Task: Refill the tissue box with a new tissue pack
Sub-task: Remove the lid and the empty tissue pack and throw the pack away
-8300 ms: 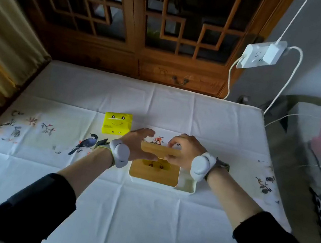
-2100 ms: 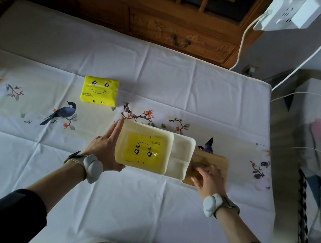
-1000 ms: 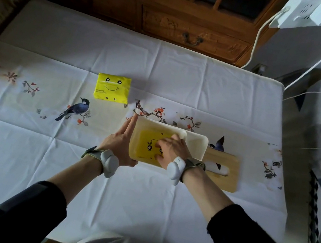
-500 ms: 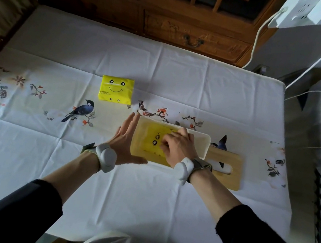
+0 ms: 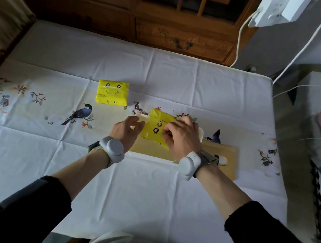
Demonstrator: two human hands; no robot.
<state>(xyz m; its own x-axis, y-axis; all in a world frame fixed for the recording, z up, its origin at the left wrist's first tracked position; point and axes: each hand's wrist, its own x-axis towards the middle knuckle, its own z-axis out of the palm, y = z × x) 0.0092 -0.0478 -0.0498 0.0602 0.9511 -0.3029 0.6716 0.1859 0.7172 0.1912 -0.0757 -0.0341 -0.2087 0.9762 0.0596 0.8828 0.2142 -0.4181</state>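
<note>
The open white tissue box [image 5: 200,134] lies on the table in front of me. My left hand [image 5: 127,130] grips its left rim. My right hand [image 5: 180,137] pinches a limp yellow wrapper [image 5: 155,130] printed with small faces and holds it tilted up out of the box. The box's wooden lid [image 5: 228,162] lies flat just right of the box, partly behind my right wrist. A full yellow tissue pack [image 5: 112,95] with a smiley face sits on the cloth to the far left of the box, apart from both hands.
A white tablecloth [image 5: 143,187] with bird and flower prints covers the table. A wooden cabinet [image 5: 170,35] stands behind it. A power strip [image 5: 280,9] with white cables hangs at the top right. Cluttered bedding lies off the table's right edge.
My right hand went from the lid into the box and has pulled the yellow wrapper up out of it. My left hand's fingers have curled onto the box's left rim.
</note>
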